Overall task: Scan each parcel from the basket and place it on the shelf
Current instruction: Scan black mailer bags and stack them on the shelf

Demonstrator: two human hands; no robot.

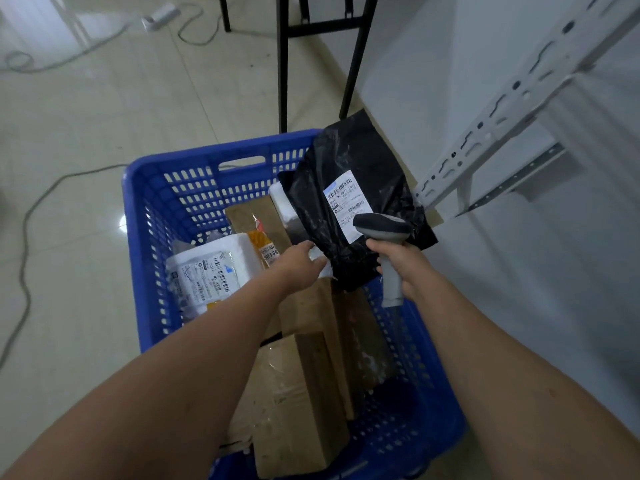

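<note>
- left hand [300, 263] pinches black bag [360, 157] at lower edge, above basket [180, 188].
- right hand [403, 268] clenched round scanner [382, 228] handle.
- hold label [346, 204] flat, scanner square to it.

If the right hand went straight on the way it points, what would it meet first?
Probably the white label on the black parcel: the scanner in the right hand aims at it, and the left hand holds that parcel. Depth is unclear.

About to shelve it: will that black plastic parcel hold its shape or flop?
Probably floppy: the black plastic parcel is wrinkled and creased all over. Likely light, since the left hand seems to hold it up by one edge. Its glossy film may be slippery.
</note>
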